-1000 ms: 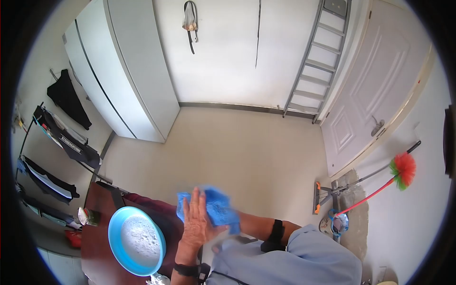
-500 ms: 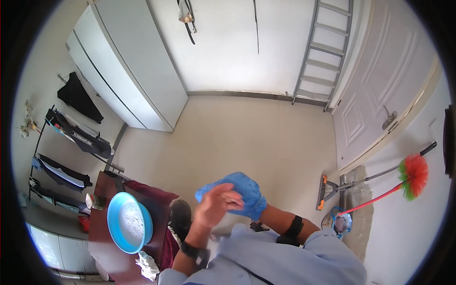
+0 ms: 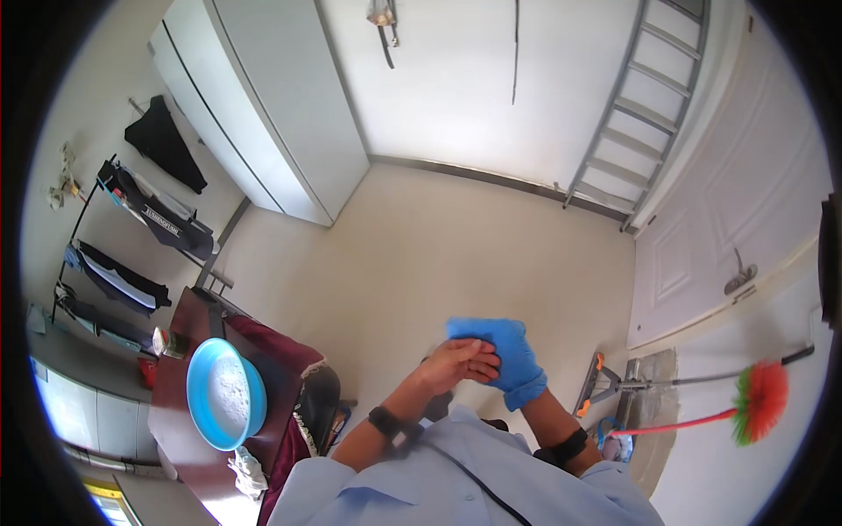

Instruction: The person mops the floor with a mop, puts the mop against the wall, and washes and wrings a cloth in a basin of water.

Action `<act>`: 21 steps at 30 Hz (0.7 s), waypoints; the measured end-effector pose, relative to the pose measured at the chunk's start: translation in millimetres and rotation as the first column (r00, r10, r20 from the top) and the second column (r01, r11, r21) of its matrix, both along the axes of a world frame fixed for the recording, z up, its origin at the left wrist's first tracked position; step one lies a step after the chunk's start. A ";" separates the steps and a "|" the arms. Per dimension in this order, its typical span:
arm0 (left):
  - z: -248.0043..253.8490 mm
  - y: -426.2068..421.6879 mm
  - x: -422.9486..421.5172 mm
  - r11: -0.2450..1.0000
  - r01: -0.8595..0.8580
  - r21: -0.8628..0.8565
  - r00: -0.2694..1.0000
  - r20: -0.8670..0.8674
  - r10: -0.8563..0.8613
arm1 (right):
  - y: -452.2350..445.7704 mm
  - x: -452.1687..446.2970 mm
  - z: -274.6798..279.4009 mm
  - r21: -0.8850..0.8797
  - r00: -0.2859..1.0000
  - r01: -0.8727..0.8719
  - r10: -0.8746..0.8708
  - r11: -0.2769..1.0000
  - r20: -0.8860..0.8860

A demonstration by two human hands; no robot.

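My left hand is bare, its fingers curled against the side of a blue glove that covers my right hand. Inside the glove the shape of my right fingers is hidden, so how far they are bent does not show. Both hands are in front of my chest, above the floor. To the left, a light blue basin stands on a dark reddish table and holds something white and foamy or powdery. A crumpled white cloth lies at the table's edge beside it.
The table also carries a jar. A black seat is close beside it. Clothes hang on the left wall near a tall white cabinet. A ladder, door, mop and red-green duster are on the right.
The view has turned and shifted. Both hands now appear further right, with the left fingers curled against the glove instead of blurred in front of it. The glove looks smoother and more stretched.
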State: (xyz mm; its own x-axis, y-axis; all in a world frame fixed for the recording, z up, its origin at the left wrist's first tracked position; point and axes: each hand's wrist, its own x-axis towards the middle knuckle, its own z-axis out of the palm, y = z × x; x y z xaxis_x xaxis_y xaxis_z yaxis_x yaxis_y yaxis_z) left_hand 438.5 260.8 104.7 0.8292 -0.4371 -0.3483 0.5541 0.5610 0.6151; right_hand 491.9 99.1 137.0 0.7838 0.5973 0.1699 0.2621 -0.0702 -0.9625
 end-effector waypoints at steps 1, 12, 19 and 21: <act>-11.1 6.2 11.6 0.999 -0.039 0.021 0.999 -0.006 0.039 | 0.4 22.9 13.6 -0.197 0.925 0.034 0.044 0.980 0.378; -317.6 246.5 -66.5 0.805 -0.511 0.301 0.622 -0.518 0.588 | -25.8 219.8 -64.3 -0.713 0.765 0.213 0.339 0.668 0.547; -342.1 267.2 -0.1 0.732 -0.185 0.656 0.462 -0.599 0.654 | -73.5 308.7 -99.9 -0.709 0.973 0.045 0.130 0.703 0.190; -340.5 268.4 50.1 0.639 -0.153 0.754 0.835 -0.247 0.492 | -71.3 336.0 -90.0 -0.724 0.987 -0.068 0.152 0.686 0.051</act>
